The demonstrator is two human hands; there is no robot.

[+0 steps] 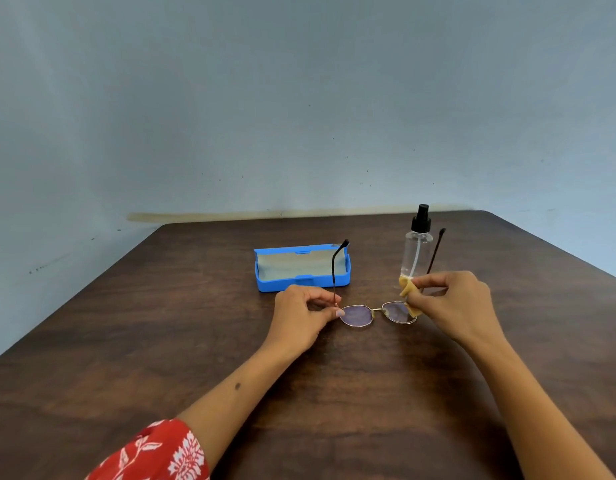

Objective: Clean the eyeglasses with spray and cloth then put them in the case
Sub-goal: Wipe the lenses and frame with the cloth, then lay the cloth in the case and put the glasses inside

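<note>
thin gold-rimmed eyeglasses (pixel 378 312), temples up, pinched at one hinge by left hand (pixel 301 315); right hand (pixel 450 299) pinching tan cloth (pixel 407 289) on the other lens. beyond the eyeglasses, open blue case (pixel 301 268) and clear spray bottle (pixel 417 247) on brown table (pixel 161 323).

Both forearms reach forward, converging. Left hand (pixel 299 317) pinches thumb against forefinger, other fingers curled, grip at its right tip. Right hand (pixel 452 303) pinches with fingertips, knuckles up, grip at its left edge.

No readable text, label or number shows on anything here.
</note>
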